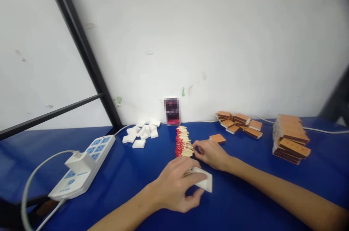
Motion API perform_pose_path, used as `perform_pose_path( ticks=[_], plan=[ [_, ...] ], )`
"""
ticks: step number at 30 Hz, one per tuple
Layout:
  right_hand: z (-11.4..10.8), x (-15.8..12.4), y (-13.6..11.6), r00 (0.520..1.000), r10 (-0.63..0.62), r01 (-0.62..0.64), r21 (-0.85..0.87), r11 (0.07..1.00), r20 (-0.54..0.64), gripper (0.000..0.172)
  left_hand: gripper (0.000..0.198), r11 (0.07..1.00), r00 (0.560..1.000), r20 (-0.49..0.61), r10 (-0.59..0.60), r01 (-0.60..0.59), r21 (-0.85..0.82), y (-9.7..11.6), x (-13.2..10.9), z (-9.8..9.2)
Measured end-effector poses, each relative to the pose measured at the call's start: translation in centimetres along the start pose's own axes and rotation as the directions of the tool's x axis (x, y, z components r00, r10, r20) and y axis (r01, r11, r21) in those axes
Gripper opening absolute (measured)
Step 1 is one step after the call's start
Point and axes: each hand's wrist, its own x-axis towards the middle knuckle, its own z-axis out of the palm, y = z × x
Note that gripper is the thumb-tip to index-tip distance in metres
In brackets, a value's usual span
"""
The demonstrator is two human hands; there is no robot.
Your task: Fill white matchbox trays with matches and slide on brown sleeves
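Note:
My left hand is closed around a white inner matchbox tray low on the blue table, with several match ends showing at the tray's top edge. My right hand reaches in from the right and pinches at the near end of a row of red-tipped matches lying in the middle of the table. One orange matchbox sleeve lies just beyond my right hand.
A heap of white trays sits left of the matches. Orange sleeves lie at the back right, a taller stack further right. A white power strip with a plug is at the left. A small dark box stands against the wall.

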Motion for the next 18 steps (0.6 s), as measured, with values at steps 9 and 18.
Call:
perform_pose_path(
  ticks=[9,18],
  plan=[
    [0.8,-0.1,0.9,0.997,-0.004,0.009,0.071,0.997,-0.077,0.02,0.042,1.0,0.998,0.07,0.002,-0.004,0.027,-0.3,-0.2,1.5],
    [-1.5,-3.3,-0.1,0.999,0.042,-0.038,0.11,0.993,-0.035,0.015,0.021,0.906,0.895,-0.157,-0.418,0.423,-0.003,-4.8,-0.8,-1.9]
  ],
)
